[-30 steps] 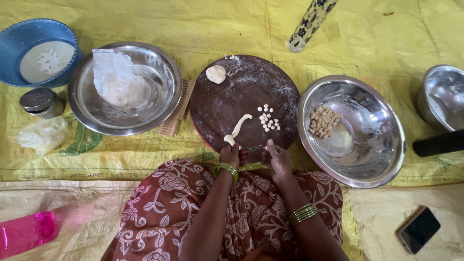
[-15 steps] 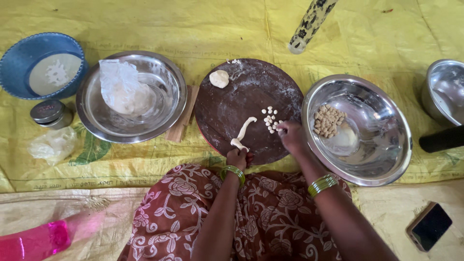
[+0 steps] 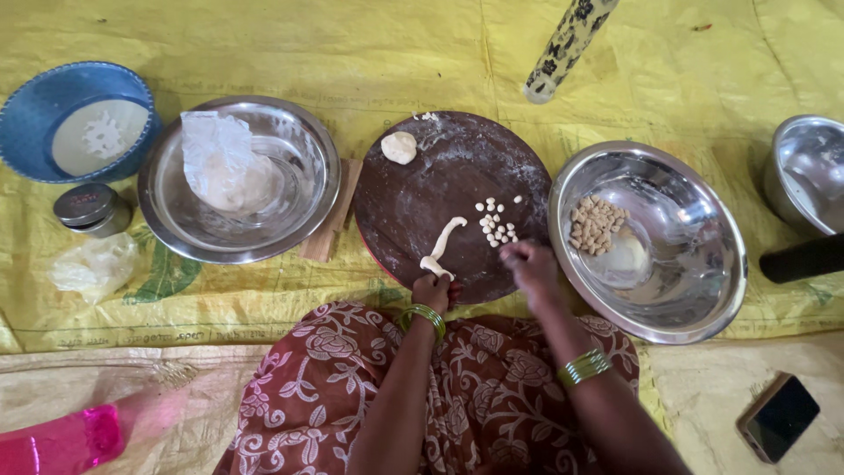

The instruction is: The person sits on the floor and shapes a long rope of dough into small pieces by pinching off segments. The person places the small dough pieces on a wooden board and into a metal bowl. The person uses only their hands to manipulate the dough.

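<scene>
A yellow printed sheet point(image 3: 264, 35) covered the floor. On it lay a blue bowl point(image 3: 35, 110) far left, a steel basin point(image 3: 299, 158), a round brown board point(image 3: 422, 193), another steel basin point(image 3: 703, 264) right, and a phone point(image 3: 779, 417) near right.

Round board point(image 3: 457, 176): dark brown, dusted white with flour. Dough strip point(image 3: 442, 244), small dough pieces point(image 3: 497, 224), dough ball point(image 3: 399, 147) at board's 11 o'clock: cream-white. Floor sheet point(image 3: 352, 44): yellow, green print at left. Bowls at 9 o'clock point(image 3: 303, 149) and 3 o'clock point(image 3: 703, 281): shiny steel. Sieve point(image 3: 35, 110) far left: blue rim. Rolling pin point(image 3: 567, 44) at 1 o'clock: white, black floral pattern. Skirt point(image 3: 325, 387): maroon, white flowers. Bangles point(image 3: 425, 315): green. Object at lower left point(image 3: 53, 440): bright pink.
</scene>
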